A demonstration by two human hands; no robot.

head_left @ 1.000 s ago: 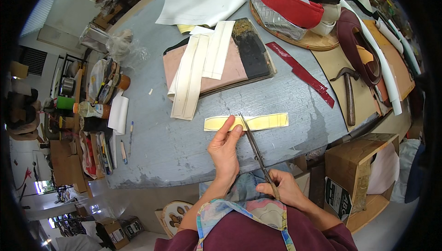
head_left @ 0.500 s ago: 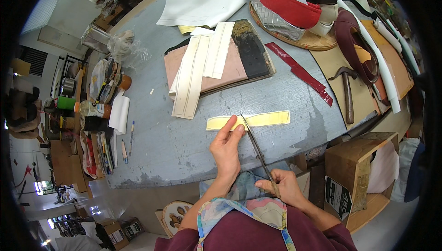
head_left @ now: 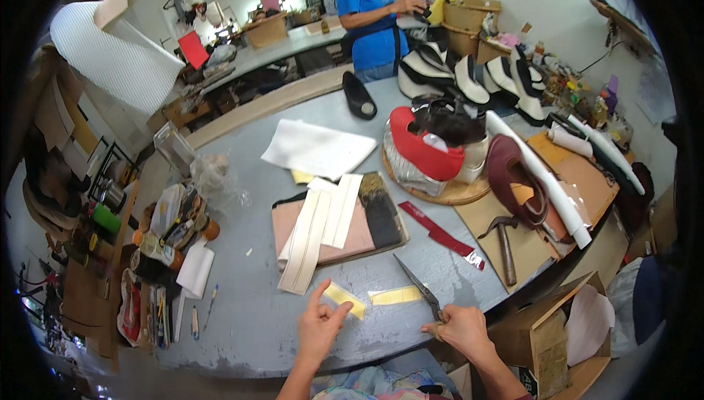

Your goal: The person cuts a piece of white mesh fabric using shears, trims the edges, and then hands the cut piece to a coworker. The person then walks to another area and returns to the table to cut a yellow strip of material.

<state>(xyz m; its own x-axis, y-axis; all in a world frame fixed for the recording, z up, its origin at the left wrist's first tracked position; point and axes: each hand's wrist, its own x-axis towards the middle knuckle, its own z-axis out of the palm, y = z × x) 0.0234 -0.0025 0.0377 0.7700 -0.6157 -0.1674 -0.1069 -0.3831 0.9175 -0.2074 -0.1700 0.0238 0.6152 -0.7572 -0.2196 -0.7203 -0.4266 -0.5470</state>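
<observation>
Two short yellow strips with pale edges lie apart near the table's front edge. The left strip (head_left: 343,299) is tilted beside my left hand (head_left: 317,332), whose thumb and forefinger are spread; the thumb tip overlaps the strip's edge. The right strip (head_left: 394,296) lies flatter, its right end close to the scissors. My right hand (head_left: 463,332) grips a pair of dark scissors (head_left: 419,283) by the handles, blades pointing away and to the left. The blades look nearly together.
Behind the strips, long cream strips (head_left: 309,235) rest on a pink and black board (head_left: 385,231). Dark red strips (head_left: 442,233), a hammer (head_left: 506,253) and a round board (head_left: 477,195) with shoes stand right. Pens and jars (head_left: 209,230) line the left. Another person (head_left: 378,22) stands beyond the table.
The single yellow strip is now two separate pieces. My left fingers have spread apart, and the scissors have moved off the strip to the right. The view has tilted up, showing more of the room.
</observation>
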